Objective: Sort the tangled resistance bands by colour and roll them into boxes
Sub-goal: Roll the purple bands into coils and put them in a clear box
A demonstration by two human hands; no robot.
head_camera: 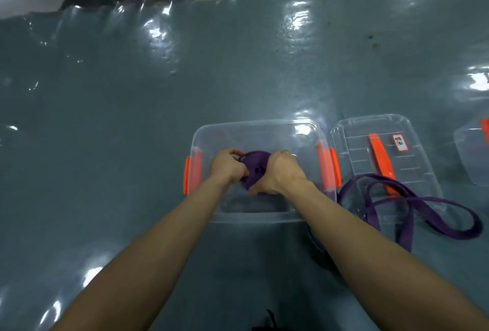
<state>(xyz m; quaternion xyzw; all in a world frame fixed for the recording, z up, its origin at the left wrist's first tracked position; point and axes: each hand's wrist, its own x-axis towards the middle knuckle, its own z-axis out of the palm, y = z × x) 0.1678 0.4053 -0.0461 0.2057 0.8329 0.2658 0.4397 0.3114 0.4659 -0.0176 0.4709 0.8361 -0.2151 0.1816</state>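
A rolled purple resistance band is held over the open clear plastic box with orange side latches. My left hand grips the roll from the left. My right hand grips it from the right, fingers curled over its top. More loose purple bands lie looped on the floor to the right, partly over the box's lid.
The clear lid with an orange handle and a white label lies right of the box. Another clear box shows at the right edge. Shiny plastic sheeting covers the grey-blue floor. Something dark sits at the bottom edge.
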